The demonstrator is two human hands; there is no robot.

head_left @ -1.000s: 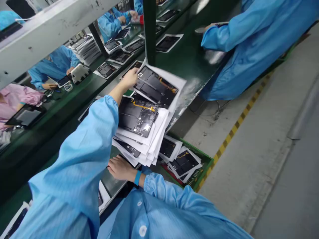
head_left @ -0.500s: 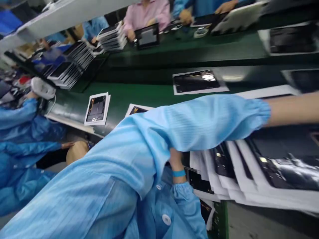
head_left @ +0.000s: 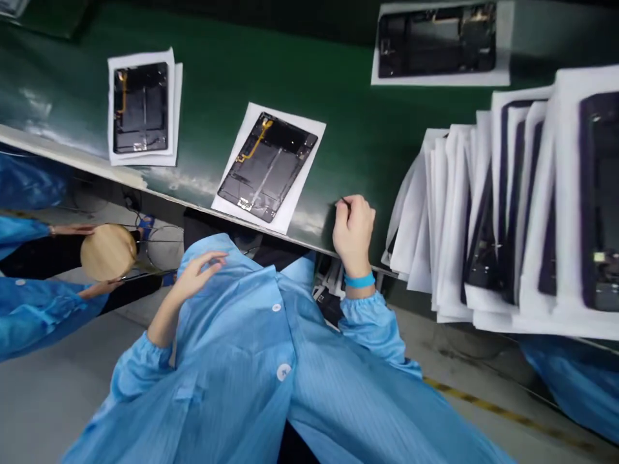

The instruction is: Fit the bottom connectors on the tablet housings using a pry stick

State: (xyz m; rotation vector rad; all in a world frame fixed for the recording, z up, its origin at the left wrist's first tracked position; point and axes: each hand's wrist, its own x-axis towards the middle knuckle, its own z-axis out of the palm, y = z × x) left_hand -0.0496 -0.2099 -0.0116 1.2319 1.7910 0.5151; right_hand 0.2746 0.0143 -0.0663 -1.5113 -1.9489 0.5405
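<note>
My right hand (head_left: 354, 235), with a blue wristband, rests at the edge of the green conveyor belt (head_left: 309, 77), its fingers curled and holding nothing I can see. My left hand (head_left: 200, 274) hangs empty in front of my chest, fingers apart. Nearest my right hand, a dark tablet back panel (head_left: 267, 164) with a yellow flex cable lies tilted on a white sheet. To the right, a fanned stack of white sheets (head_left: 507, 206) holds more dark panels, touching neither hand. Another panel on paper (head_left: 140, 108) lies further left.
A further panel on paper (head_left: 435, 42) lies at the top of the belt. Below the belt's edge are a grey floor (head_left: 58, 399) and a yellow-and-black stripe (head_left: 507, 412). At left, a co-worker's blue sleeves (head_left: 33, 309) flank a round wooden stool seat (head_left: 107, 252).
The view has swung round. My left hand has let go of the sheets and come back to my chest. The stack now lies right of my right hand, which has risen to the belt's edge.
</note>
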